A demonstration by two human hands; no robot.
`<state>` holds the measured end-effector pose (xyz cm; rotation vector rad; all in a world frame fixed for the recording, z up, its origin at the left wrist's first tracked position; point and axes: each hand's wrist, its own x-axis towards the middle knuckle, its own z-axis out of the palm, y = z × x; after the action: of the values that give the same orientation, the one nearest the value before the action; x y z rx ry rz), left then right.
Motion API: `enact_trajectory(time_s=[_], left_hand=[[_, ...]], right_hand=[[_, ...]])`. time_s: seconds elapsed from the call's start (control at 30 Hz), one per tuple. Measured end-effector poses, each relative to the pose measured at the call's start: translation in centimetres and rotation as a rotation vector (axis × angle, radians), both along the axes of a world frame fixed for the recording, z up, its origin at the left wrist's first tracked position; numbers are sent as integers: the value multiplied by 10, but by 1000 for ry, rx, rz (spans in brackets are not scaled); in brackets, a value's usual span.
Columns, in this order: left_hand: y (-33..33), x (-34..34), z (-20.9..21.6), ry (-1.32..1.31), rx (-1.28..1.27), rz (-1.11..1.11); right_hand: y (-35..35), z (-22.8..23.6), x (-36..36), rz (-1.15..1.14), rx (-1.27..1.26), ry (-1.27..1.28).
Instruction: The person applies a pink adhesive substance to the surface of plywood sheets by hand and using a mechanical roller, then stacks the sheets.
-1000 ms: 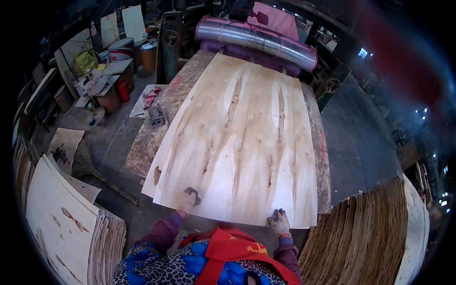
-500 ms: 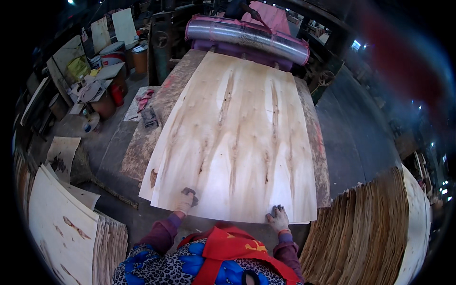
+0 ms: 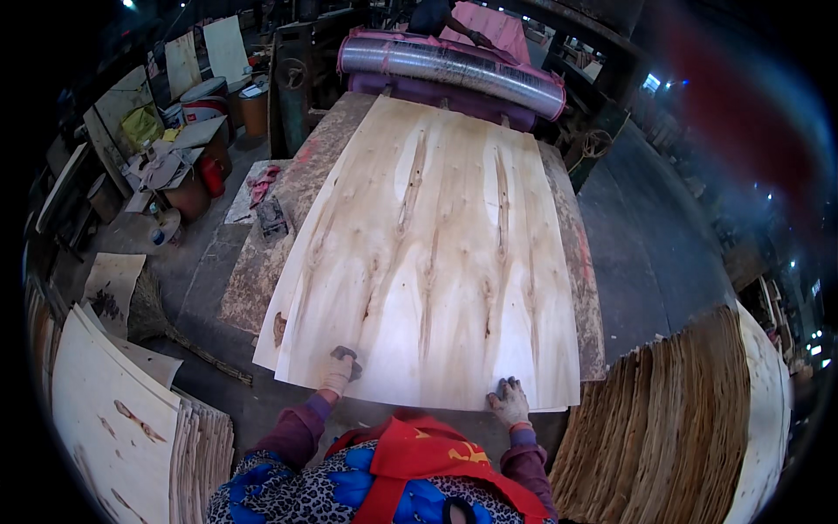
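Observation:
A large pale sheet of wood veneer [image 3: 454, 253] with brown knots and streaks lies over another sheet, whose edge shows along the left side and at the near right corner. My left hand [image 3: 335, 372], in a light glove, rests at the near left part of the veneer. Its fingers are bent around a small dark shape that I cannot make out. At the near right edge my right hand [image 3: 511, 403] lies flat, fingers apart, in a light glove with dark fingertips. Both hands touch the top sheet.
A shiny metal roller [image 3: 449, 72] with pink ends spans the far end of the stained table [image 3: 255, 284]. Veneer stacks stand at left [image 3: 113, 410] and right [image 3: 663, 419]. A broom [image 3: 155, 316] lies at left, near buckets [image 3: 205, 105]. A person's arm [image 3: 471, 33] shows behind the roller.
The person's arm behind the roller has shifted and shows more plainly. My hands stay in place on the veneer; the whole view has drifted very slightly.

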<state>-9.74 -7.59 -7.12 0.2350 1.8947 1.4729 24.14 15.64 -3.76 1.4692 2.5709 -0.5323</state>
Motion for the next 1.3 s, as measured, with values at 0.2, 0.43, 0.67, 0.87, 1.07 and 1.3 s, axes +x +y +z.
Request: enact_trajectory(time_s=[0.2, 0.43, 0.67, 0.87, 1.07, 1.3], left_hand=[[0, 3, 2, -22, 42, 15], [-2, 1, -9, -20, 51, 25], [2, 6, 10, -20, 44, 14], [2, 0, 22, -111, 49, 114], [28, -105, 36, 604, -95, 250], [41, -258, 100, 1094, -683, 365]], right_hand=[[1, -3, 2, 6, 17, -12], [0, -5, 2, 14, 25, 11], [-2, 5, 3, 2, 27, 29], [0, 6, -3, 43, 75, 103], [2, -4, 10, 111, 100, 89], [8, -11, 15, 229, 115, 49]])
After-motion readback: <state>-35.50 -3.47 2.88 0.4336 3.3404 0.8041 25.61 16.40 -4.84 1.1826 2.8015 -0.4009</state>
